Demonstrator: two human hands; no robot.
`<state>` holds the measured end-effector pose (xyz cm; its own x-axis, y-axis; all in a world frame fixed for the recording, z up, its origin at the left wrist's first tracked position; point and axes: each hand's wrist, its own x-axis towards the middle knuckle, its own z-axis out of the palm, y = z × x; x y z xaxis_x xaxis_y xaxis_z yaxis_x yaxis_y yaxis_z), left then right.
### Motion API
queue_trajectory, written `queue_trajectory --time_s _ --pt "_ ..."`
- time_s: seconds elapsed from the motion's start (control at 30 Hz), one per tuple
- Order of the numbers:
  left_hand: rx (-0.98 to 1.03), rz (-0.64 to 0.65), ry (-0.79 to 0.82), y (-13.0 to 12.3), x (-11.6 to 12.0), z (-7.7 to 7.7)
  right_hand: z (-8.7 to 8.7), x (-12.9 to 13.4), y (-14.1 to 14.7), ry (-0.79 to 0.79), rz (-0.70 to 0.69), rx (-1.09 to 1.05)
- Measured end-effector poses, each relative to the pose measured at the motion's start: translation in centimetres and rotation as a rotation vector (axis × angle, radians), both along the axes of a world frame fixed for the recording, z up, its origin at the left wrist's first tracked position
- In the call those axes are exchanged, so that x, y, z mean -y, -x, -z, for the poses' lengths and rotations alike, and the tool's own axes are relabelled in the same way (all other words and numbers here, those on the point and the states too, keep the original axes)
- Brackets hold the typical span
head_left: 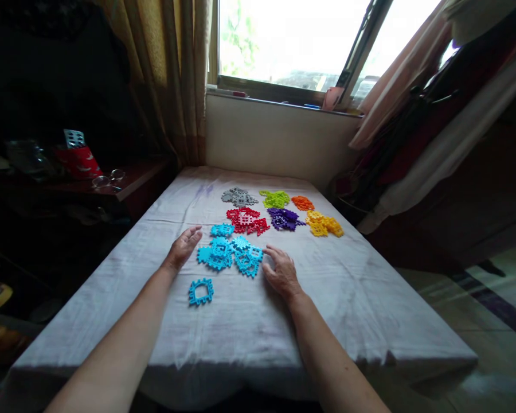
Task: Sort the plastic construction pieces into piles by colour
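Observation:
A pile of blue interlocking plastic pieces [218, 255] lies on the cloth between my two hands. My left hand [184, 245] is to the left of the pile, fingers stretched out and holding nothing. At the pile's right edge is my right hand [280, 269], its fingers apart and its fingertips close to the blue pieces; whether they touch cannot be made out. Nearer to me, a single blue frame-shaped piece [200, 292] lies by itself. Just behind the blue pile sits a heap of red pieces [246, 220].
Further piles are grey [238, 197], lime green [276, 199], orange [303, 203], purple [284, 219] and yellow [324, 223]. They rest on a cloth-covered table [361, 310]. Eyeglasses [108, 179] and a red container [79, 162] stand on a dark side table at left. Clothes hang at right.

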<state>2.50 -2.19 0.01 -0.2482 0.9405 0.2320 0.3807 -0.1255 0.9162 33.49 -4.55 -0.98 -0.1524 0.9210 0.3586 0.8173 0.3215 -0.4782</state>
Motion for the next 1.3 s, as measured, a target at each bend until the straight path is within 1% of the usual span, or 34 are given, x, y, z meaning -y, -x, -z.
queue_trajectory --time_s 0.03,0.07,0.17,0.27,0.37,0.47,0.6,0.7,0.8,0.9,1.03,1.1,1.13,1.17,1.3 --pt "-0.035 0.052 0.011 0.6 1.4 -0.1 -0.2 0.2 0.0 -0.005 -0.01 0.005" --pt "-0.138 0.146 0.03 1.1 2.7 -0.2 -0.5 0.4 0.1 -0.014 -0.026 0.014" --pt "-0.453 0.347 0.097 2.4 5.9 -0.5 -1.4 1.5 0.8 -0.036 -0.076 0.089" --pt "-0.67 0.476 0.165 2.9 7.4 -0.8 -1.9 2.4 1.5 -0.029 -0.089 0.201" --pt "-0.807 0.53 0.215 2.6 7.5 -1.0 -2.0 2.7 1.8 -0.029 -0.066 0.245" --pt "-0.832 0.497 0.218 2.3 7.2 -0.8 -1.6 2.4 1.8 -0.037 -0.056 0.252" --pt "-0.801 0.371 0.17 1.8 6.7 0.2 -0.9 2.1 1.7 -0.062 -0.065 0.231" --pt "-0.778 0.298 0.098 0.9 6.5 0.9 -0.6 2.0 1.5 -0.064 -0.065 0.164" --pt "-0.735 0.222 -0.015 -0.3 6.7 1.2 -0.4 2.0 1.3 -0.06 -0.047 0.05" --pt "-0.674 0.163 -0.117 -1.3 7.0 1.1 -0.7 2.3 0.7 -0.042 -0.081 -0.037" --pt "-0.622 0.162 -0.157 -1.9 6.8 0.5 -1.5 2.4 -1.1 0.037 -0.216 -0.064" --pt "-0.613 0.169 -0.181 -2.2 6.3 0.1 -1.8 1.9 -2.6 0.049 -0.225 -0.055" --pt "-0.606 0.171 -0.2 -2.3 6.0 -0.1 -2.0 1.4 -3.3 0.048 -0.192 -0.044" --pt "-0.598 0.171 -0.218 -2.6 5.7 -0.3 -2.1 0.8 -4.2 0.044 -0.131 -0.028" --pt "-0.576 0.169 -0.243 -3.8 4.0 -1.2 -2.1 -1.9 -7.1 0.047 0.24 0.095"
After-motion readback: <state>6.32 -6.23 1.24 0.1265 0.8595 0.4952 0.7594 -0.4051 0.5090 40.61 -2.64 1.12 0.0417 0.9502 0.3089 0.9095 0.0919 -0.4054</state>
